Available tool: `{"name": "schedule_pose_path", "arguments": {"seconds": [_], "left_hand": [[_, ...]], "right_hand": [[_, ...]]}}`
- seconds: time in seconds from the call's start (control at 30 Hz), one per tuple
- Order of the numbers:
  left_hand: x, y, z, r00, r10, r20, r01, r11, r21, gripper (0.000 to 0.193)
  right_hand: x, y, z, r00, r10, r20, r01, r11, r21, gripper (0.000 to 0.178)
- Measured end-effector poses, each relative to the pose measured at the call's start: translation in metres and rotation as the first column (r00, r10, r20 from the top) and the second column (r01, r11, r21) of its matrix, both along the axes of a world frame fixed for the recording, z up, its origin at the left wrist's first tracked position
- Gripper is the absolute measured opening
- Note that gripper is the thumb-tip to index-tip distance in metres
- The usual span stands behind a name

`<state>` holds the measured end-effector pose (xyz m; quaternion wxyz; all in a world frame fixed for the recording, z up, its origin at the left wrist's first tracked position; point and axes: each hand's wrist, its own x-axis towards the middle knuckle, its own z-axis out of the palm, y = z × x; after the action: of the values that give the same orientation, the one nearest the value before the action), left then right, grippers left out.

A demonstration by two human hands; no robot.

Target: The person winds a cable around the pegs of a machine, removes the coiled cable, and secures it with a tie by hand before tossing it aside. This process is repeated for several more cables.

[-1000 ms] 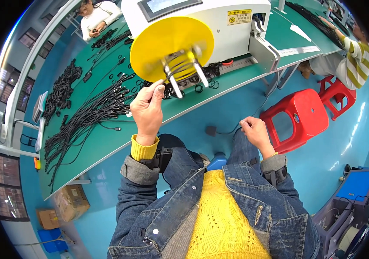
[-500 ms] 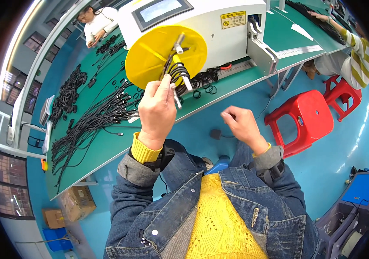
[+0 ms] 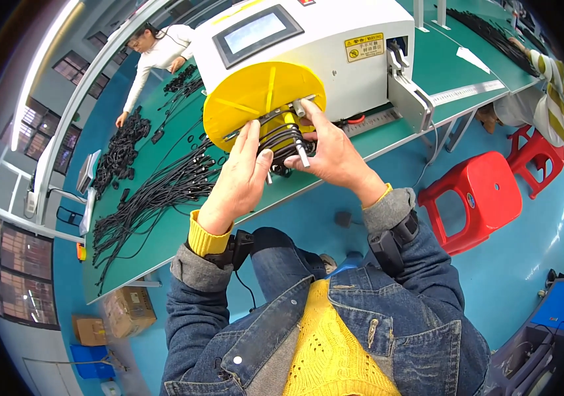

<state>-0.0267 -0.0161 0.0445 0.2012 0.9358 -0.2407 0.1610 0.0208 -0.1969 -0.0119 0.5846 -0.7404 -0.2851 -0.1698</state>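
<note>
A coil of black cable (image 3: pixel 278 137) is wound around the pegs at the front of a yellow disc (image 3: pixel 236 105). The disc is mounted on a white winding machine (image 3: pixel 321 79). My left hand (image 3: pixel 237 181) grips the coil from the left, fingers extended along it and thumb against its lower side. From the right, my right hand (image 3: pixel 336 152) closes around the other side, with its fingertips by a metal peg and its thumb low on the coil. A light peg (image 3: pixel 302 155) sticks out between my hands. The far side of the coil is hidden.
Many black cables (image 3: pixel 156 198) lie on the green table (image 3: pixel 120 261), with a dark pile (image 3: pixel 120 148) behind. A co-worker (image 3: pixel 163 49) reaches toward that pile; another in striped sleeves is at the far right. Red stools (image 3: pixel 473 198) and cardboard boxes (image 3: pixel 129 310) stand on the floor.
My right hand has risen from above my lap to the coil. The yellow disc and its pegs have turned. The co-worker at the left now stretches an arm to the dark pile.
</note>
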Motion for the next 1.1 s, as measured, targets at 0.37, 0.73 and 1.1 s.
{"name": "schedule_pose_path", "arguments": {"seconds": [0.37, 0.73, 1.1], "left_hand": [[0.005, -0.006, 0.006, 0.992, -0.079, -0.103, 0.059, 0.982, -0.179, 0.043], [-0.001, -0.020, -0.005, 0.987, -0.063, 0.147, 0.086, 0.985, -0.152, 0.029], [-0.048, -0.042, -0.011, 0.999, 0.005, 0.049, 0.003, 0.987, -0.158, 0.027]], "right_hand": [[-0.010, 0.012, -0.007, 0.998, -0.042, 0.047, 0.038, 0.996, 0.078, 0.069], [-0.022, 0.031, -0.005, 0.971, -0.231, 0.059, 0.220, 0.964, 0.150, 0.037], [-0.063, 0.014, -0.004, 0.966, -0.252, 0.051, 0.250, 0.967, 0.040, 0.031]]}}
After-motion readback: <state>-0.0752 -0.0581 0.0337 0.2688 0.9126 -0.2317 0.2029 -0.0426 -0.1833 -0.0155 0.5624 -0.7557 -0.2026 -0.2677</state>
